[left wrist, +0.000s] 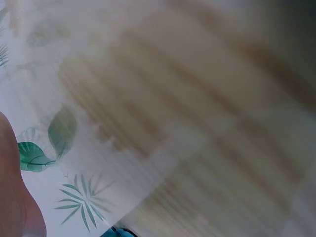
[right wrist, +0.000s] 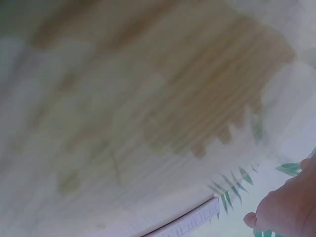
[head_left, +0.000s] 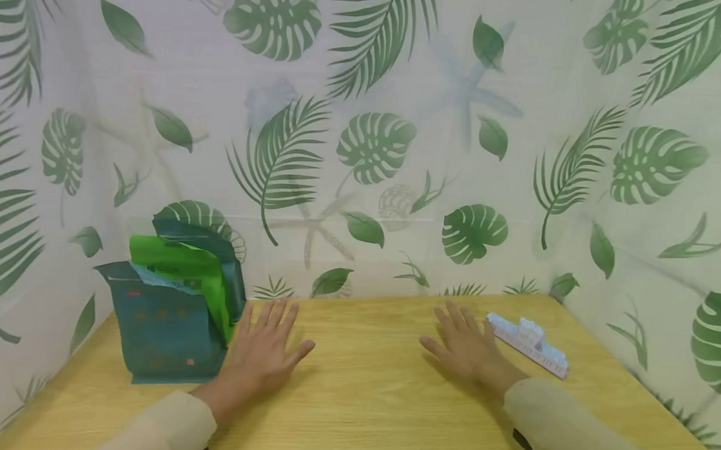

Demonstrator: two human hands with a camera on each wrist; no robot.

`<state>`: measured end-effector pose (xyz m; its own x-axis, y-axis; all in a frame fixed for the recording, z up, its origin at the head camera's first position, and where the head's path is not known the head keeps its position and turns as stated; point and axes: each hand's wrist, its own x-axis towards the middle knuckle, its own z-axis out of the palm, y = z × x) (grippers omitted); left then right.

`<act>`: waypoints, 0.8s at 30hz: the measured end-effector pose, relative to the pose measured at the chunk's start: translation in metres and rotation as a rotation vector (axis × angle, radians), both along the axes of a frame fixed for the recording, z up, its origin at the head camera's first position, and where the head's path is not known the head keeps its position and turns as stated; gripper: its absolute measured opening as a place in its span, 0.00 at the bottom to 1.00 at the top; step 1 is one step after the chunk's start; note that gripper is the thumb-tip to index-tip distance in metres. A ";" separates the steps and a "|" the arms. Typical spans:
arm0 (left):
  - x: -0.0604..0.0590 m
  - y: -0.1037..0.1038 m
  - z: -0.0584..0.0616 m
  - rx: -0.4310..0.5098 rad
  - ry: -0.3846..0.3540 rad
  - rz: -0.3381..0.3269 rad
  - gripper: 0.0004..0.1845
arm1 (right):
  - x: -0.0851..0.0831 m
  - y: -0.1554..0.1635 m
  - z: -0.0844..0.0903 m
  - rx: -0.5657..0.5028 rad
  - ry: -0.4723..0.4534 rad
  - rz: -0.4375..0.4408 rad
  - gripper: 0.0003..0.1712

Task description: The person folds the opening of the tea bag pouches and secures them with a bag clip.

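Note:
My left hand (head_left: pixel 268 351) lies flat, palm down, on the wooden table (head_left: pixel 361 384), fingers straight and spread, right beside a stack of upright teal and green pouches (head_left: pixel 172 311). Flat on the table too rests my right hand (head_left: pixel 466 344), fingers straight, next to a pale blue and white bar-shaped tool (head_left: pixel 529 343) that lies at its right. Neither hand holds anything. The left wrist view is blurred and shows only a bit of skin (left wrist: pixel 15 197). A fingertip (right wrist: pixel 281 212) and the pale tool's edge (right wrist: pixel 187 224) show in the right wrist view.
Leaf-printed curtain (head_left: pixel 369 152) walls the table at the back and on both sides. The table's far right corner sits just beyond the pale tool. Bare wood stretches between and in front of the hands.

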<state>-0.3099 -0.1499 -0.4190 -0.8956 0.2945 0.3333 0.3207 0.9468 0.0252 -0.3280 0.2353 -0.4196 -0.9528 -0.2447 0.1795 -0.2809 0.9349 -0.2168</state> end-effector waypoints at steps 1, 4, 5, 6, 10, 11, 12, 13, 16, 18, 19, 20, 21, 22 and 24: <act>0.001 -0.002 0.000 -0.007 0.001 0.002 0.44 | 0.000 -0.001 0.000 -0.005 -0.001 0.002 0.48; 0.003 -0.006 0.001 -0.007 -0.003 0.006 0.44 | 0.000 -0.005 0.001 -0.008 0.002 0.008 0.48; 0.003 -0.008 0.001 0.000 -0.004 0.004 0.43 | 0.001 -0.006 0.002 -0.012 -0.001 0.009 0.47; 0.004 -0.009 0.001 0.002 -0.006 0.005 0.43 | 0.001 -0.007 0.002 -0.012 0.002 0.011 0.47; 0.008 -0.016 0.001 0.005 0.005 0.007 0.43 | 0.000 -0.010 0.002 -0.006 0.005 0.017 0.46; 0.009 -0.018 0.001 0.001 0.009 0.009 0.43 | -0.001 -0.011 0.002 -0.005 0.010 0.020 0.46; 0.010 -0.020 0.001 -0.003 0.016 0.007 0.43 | -0.001 -0.012 0.001 -0.002 0.015 0.020 0.46; 0.010 -0.022 0.001 -0.007 0.016 0.006 0.43 | -0.002 -0.012 0.001 -0.004 0.016 0.020 0.46; 0.012 -0.027 0.000 -0.017 0.018 0.001 0.43 | -0.005 -0.011 -0.001 -0.006 0.016 0.011 0.45; 0.013 -0.030 0.001 -0.007 0.009 -0.015 0.42 | -0.005 -0.011 -0.001 -0.005 0.020 0.005 0.44; 0.013 -0.032 0.001 -0.002 0.010 -0.026 0.42 | -0.006 -0.011 -0.001 -0.007 0.022 0.003 0.44; 0.013 -0.034 0.002 0.005 0.019 -0.040 0.41 | -0.006 -0.011 0.000 -0.007 0.020 0.003 0.45; 0.013 -0.035 0.003 0.014 0.029 -0.055 0.40 | -0.005 -0.012 0.001 -0.007 0.022 0.005 0.45; 0.014 -0.038 0.004 0.028 0.045 -0.073 0.39 | -0.005 -0.013 0.002 -0.010 0.019 0.008 0.45; 0.014 -0.041 0.005 0.050 0.094 -0.108 0.37 | -0.006 -0.015 0.004 -0.019 0.014 0.016 0.46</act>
